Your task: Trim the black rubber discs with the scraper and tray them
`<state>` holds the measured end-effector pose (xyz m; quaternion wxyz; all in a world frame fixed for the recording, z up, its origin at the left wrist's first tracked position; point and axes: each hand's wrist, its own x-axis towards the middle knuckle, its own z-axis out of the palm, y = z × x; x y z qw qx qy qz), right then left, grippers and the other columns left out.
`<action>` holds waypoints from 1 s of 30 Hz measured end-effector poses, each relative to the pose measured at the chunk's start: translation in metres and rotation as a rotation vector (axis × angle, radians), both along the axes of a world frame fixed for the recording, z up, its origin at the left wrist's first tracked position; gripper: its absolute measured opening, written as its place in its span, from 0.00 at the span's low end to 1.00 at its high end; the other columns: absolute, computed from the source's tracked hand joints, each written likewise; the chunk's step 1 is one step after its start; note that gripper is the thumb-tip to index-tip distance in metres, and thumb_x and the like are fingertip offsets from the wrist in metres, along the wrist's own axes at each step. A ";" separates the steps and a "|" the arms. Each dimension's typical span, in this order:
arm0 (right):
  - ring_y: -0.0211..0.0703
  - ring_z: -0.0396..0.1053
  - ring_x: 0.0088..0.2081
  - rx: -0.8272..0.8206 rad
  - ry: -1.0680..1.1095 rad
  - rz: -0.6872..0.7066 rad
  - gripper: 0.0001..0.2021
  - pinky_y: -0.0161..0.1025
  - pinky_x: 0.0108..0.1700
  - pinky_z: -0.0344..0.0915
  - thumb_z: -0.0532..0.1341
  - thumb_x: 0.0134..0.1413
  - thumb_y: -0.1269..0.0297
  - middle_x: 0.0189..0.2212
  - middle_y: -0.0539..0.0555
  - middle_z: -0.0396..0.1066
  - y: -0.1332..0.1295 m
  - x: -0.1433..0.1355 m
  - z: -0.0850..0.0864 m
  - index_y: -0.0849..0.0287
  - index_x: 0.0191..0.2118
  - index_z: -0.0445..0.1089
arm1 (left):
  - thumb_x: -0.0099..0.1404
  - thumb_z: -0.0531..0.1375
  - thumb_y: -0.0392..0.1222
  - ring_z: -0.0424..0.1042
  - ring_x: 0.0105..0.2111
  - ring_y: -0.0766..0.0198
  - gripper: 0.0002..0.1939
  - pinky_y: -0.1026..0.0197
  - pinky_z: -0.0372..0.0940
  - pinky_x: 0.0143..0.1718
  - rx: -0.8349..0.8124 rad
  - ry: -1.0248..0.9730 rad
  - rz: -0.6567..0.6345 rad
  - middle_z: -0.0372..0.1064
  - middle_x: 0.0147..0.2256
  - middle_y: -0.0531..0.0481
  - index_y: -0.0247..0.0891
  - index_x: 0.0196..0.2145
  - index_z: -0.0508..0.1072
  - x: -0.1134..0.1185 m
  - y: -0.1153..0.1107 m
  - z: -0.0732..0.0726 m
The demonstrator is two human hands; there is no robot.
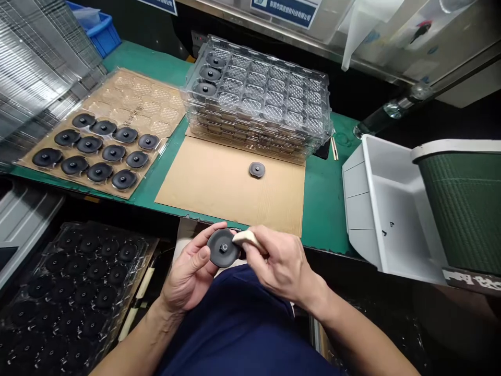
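Observation:
My left hand [191, 269] grips a round black plastic part [216, 254] by its edge, with the raised hub in the middle facing up at me. In my right hand [279, 261] a small cream-coloured pad [247, 238] is pinched between thumb and fingers. The pad meets the right rim of the black part. Both hands are over my lap, in front of the bench edge. A second black part [257, 169] lies alone on the cardboard sheet [211, 177] beyond my hands.
A stack of clear blister trays [258, 99] stands at the back, with black parts in its left column. Left of it, another tray [144, 104] holds several parts. A dark filled tray [78, 292] sits low left. On the right are a grey bin [362, 209] and a green conveyor belt [465, 203].

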<state>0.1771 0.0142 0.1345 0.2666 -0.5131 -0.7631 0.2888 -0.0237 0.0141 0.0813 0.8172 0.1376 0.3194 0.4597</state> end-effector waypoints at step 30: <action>0.35 0.59 0.26 -0.064 -0.131 0.127 0.08 0.37 0.32 0.50 0.54 0.68 0.67 0.26 0.46 0.65 0.001 0.017 -0.006 0.56 0.34 0.62 | 0.62 0.69 0.58 0.70 0.31 0.59 0.25 0.60 0.73 0.25 -0.216 0.175 -0.159 0.77 0.35 0.42 0.34 0.46 0.84 0.015 0.011 -0.004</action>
